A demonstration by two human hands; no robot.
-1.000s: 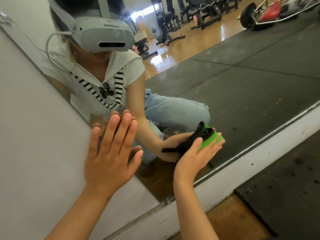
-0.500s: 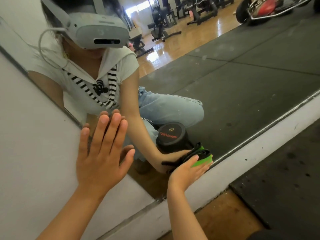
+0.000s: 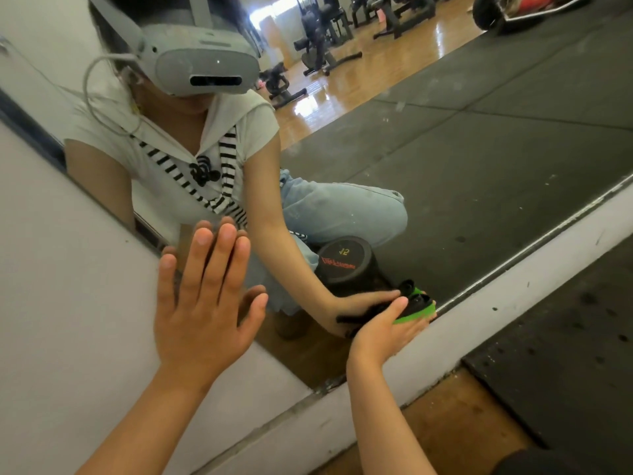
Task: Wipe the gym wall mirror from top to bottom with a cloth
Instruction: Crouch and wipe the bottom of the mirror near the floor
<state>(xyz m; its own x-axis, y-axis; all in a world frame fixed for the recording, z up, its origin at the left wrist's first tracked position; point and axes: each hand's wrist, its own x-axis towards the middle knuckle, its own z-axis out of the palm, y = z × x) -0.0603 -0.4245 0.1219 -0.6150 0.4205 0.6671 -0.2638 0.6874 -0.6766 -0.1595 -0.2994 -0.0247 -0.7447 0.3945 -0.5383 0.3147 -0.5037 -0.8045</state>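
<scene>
Right now your right hand (image 3: 387,332) presses the cloth (image 3: 416,313) against the mirror (image 3: 496,186), low and right of centre in the frame, just above the bottom edge of the glass. The cloth shows as a bright green wedge past your fingertips, with black strap-like folds bunched above it; its weave is too small to tell. Your fingers lie straight over it, thumb along the top. Your left hand (image 3: 205,303), left of centre, is spread flat where the matte white wall (image 3: 68,320) meets the mirror's edge, holding nothing, well apart from the right. The glossy, faintly speckled glass reflects a round black dumbbell (image 3: 346,265) just above the cloth. Below runs a scuffed white ledge (image 3: 513,296), then dimpled black rubber matting (image 3: 565,365).
</scene>
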